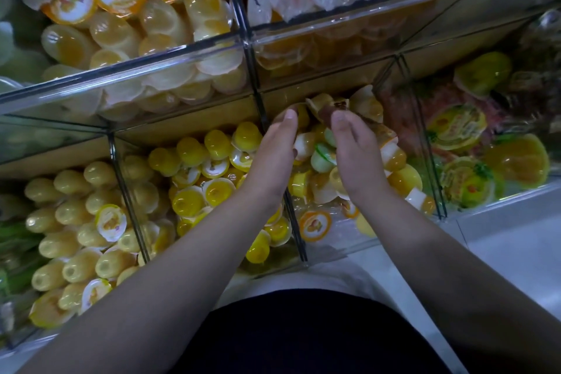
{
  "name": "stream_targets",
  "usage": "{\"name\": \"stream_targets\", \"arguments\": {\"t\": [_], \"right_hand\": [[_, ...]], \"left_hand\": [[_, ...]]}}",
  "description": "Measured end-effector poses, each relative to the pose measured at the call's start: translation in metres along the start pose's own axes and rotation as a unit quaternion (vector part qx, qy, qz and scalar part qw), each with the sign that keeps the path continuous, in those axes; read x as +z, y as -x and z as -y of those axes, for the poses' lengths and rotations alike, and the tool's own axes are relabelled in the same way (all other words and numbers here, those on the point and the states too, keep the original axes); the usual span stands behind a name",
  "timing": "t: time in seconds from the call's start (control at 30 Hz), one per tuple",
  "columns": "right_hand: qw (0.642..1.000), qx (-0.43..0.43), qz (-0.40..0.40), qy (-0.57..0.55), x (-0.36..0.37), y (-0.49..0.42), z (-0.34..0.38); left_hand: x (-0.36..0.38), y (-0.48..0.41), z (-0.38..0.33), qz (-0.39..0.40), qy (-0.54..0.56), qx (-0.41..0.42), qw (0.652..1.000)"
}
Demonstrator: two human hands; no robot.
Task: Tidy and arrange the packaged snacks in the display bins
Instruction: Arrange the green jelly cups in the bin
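A clear divider [293,206] is crossed by the left arm, and the middle bin [334,240] is partly covered by the clear shelf front [182,70] above it. Bright yellow cups [197,167] are piled in the bin to the left, pale yellow cups [69,237] are piled further left, and big cups [461,130] are kept on the right. Mixed jelly cups [321,158] are heaped in the middle bin. At its back, a brown-topped cup [326,108] is pinched by the right hand [358,152]. A yellow cup [302,118] is touched by the thumb of the left hand [273,146]. Its fingers are hidden, so the grip cannot be told.
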State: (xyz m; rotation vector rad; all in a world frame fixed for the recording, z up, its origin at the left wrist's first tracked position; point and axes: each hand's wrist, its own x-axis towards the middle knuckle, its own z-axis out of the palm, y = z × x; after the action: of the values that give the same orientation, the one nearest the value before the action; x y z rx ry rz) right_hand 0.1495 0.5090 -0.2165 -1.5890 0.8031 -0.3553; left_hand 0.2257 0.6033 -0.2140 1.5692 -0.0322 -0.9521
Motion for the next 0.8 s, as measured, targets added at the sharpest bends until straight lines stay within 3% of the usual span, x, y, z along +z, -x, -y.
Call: {"name": "stream_targets", "arguments": {"t": [0.33, 0.43, 0.5, 0.63, 0.8], "right_hand": [[0.988, 0.046, 0.026, 0.146, -0.005, -0.014, -0.034], [0.978, 0.053, 0.074, 0.189, -0.004, -0.015, -0.039], [0.954, 0.020, 0.113, 0.278, -0.004, -0.019, -0.044], [0.870, -0.037, 0.167, 0.463, 0.000, -0.016, -0.052], [0.861, -0.091, 0.113, 0.487, 0.008, -0.005, -0.053]], "left_hand": [[0.016, -0.020, 0.010, -0.018, 0.018, -0.144, 0.989], [0.019, -0.024, 0.011, -0.004, 0.058, -0.186, 0.981], [0.018, -0.025, 0.010, 0.005, 0.052, -0.193, 0.980], [0.018, -0.027, 0.008, 0.030, 0.030, -0.196, 0.980], [0.017, -0.024, 0.008, 0.053, -0.004, -0.189, 0.980]]}}
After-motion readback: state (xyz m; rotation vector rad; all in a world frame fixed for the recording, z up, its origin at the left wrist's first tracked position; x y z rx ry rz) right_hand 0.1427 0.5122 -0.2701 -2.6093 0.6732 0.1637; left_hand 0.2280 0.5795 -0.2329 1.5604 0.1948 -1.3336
